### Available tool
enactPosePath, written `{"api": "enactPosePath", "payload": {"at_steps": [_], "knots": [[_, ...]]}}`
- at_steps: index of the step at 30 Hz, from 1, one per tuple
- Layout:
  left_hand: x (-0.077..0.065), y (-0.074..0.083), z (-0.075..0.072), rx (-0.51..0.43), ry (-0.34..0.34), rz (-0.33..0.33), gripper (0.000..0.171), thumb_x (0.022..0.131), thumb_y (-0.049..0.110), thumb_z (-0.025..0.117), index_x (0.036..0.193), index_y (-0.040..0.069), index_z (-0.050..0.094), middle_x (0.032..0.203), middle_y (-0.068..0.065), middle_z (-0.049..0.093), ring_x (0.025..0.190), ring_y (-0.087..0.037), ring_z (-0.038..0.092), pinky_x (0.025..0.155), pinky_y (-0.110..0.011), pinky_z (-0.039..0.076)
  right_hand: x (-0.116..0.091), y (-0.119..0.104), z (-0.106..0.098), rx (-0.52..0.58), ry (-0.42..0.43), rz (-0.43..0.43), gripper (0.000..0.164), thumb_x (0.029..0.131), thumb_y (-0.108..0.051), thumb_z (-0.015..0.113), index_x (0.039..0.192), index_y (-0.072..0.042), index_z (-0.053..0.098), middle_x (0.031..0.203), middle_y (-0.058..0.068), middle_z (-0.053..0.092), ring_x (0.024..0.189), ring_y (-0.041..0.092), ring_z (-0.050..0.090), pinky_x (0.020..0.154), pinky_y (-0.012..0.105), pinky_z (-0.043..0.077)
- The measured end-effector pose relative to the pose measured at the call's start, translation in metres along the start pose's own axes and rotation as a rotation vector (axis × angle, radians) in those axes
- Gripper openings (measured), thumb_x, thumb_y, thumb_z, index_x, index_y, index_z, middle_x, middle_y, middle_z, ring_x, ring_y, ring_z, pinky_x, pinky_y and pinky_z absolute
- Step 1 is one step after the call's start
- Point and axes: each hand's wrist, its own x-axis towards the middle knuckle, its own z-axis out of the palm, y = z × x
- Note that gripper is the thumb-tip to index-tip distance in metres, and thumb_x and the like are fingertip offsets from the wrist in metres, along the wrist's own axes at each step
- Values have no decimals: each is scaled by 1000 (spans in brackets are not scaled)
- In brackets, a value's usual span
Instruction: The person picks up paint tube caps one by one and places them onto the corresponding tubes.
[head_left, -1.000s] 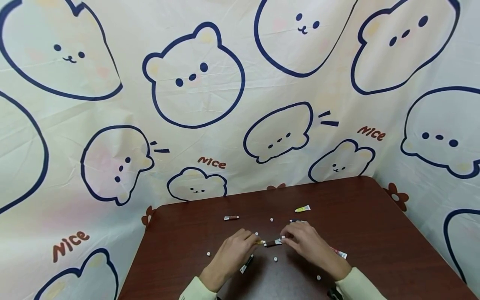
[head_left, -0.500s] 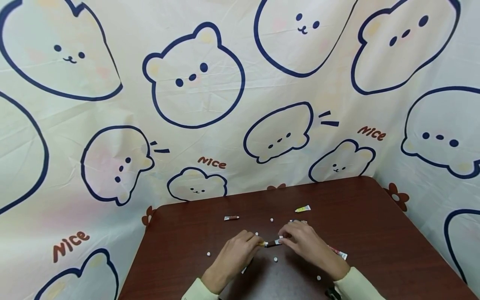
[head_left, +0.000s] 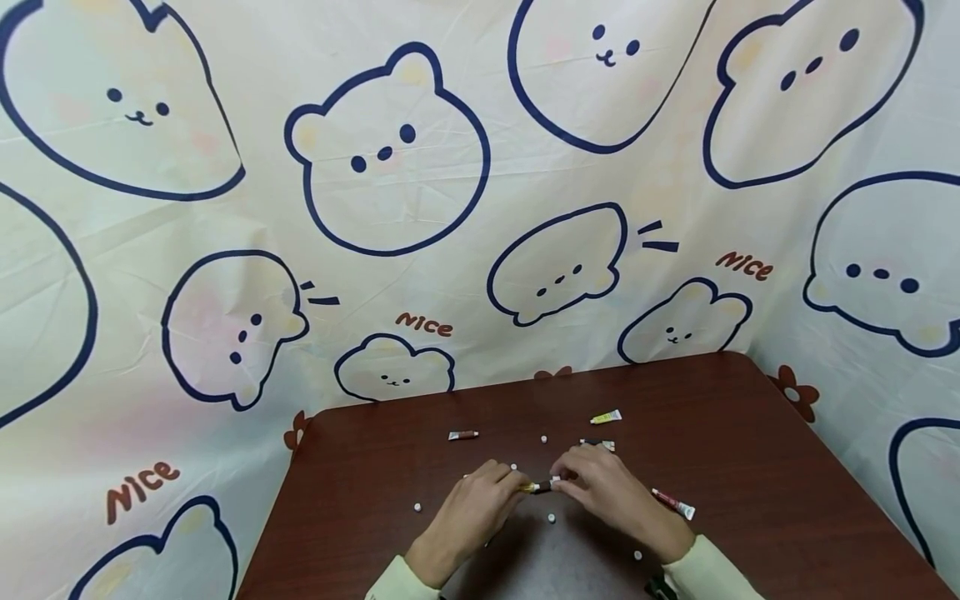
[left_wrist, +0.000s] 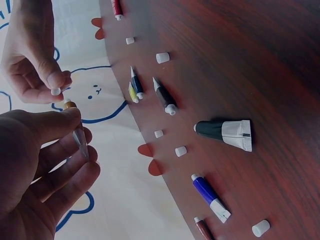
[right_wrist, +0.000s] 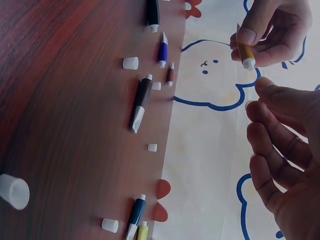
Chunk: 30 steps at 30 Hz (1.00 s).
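Note:
My left hand (head_left: pixel 476 504) pinches a small ochre paint tube (right_wrist: pixel 245 52) between thumb and fingers, its white nozzle facing the other hand. Between the thumb and fingertips of my right hand (head_left: pixel 611 492) is a tiny white cap (left_wrist: pixel 56 91). Cap and nozzle are close together but apart in the left wrist view; the right fingers mostly hide the cap in the right wrist view. Beneath the hands a dark brown paint tube (left_wrist: pixel 164 96) lies on the table. A black-green tube (left_wrist: pixel 222 134) lies by the left hand, nearly hidden by it in the head view.
Around the hands on the brown table (head_left: pixel 787 517) lie a yellow tube (head_left: pixel 606 417), a red tube (head_left: pixel 673 503), a reddish-brown tube (head_left: pixel 463 435), a blue tube (left_wrist: pixel 210 197) and several loose white caps (head_left: pixel 551 518). A printed cloth (head_left: pixel 375 208) hangs behind the table.
My right hand has moved left with the cap, and my left hand slightly right, narrowing the gap between them. The left hand now covers most of the black-green tube in the head view.

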Motion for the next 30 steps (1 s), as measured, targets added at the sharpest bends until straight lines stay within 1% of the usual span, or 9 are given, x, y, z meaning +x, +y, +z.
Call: {"api": "enactPosePath", "payload": {"at_steps": [6,13,20,26,30], "knots": [[0,0,1,-7,3,-5,7,104,27,76,109,23,78,97,12,73,87,-4,64,70,-21,57,1,-3,2,16,-39,29,11,95,-20,87,98,-24,77,92,-15,70,85,-4,60,72,20,55],[-1,1,2,0,20,3,6,104,27,77,109,24,78,97,13,73,87,-4,65,70,-22,57,0,-6,5,-9,-42,27,12,94,-20,87,98,-24,76,91,-17,68,84,-5,57,73,22,52],[-1,1,2,1,35,15,7,102,25,79,109,24,77,98,13,73,88,-5,66,71,-23,58,1,-8,7,-39,-19,-21,14,93,-22,88,97,-25,76,90,-17,69,84,-4,58,74,23,52],[0,2,2,1,49,26,6,102,25,79,109,24,78,97,13,73,88,-5,66,72,-22,58,3,-8,9,-49,10,-67,13,93,-21,88,97,-24,76,90,-16,70,84,-1,59,75,26,52],[1,3,2,-2,50,32,6,102,25,79,108,24,78,97,13,72,87,-5,65,72,-21,57,2,-9,10,-48,-8,-55,11,94,-23,87,99,-24,77,91,-17,70,83,-2,58,76,27,52]]}}
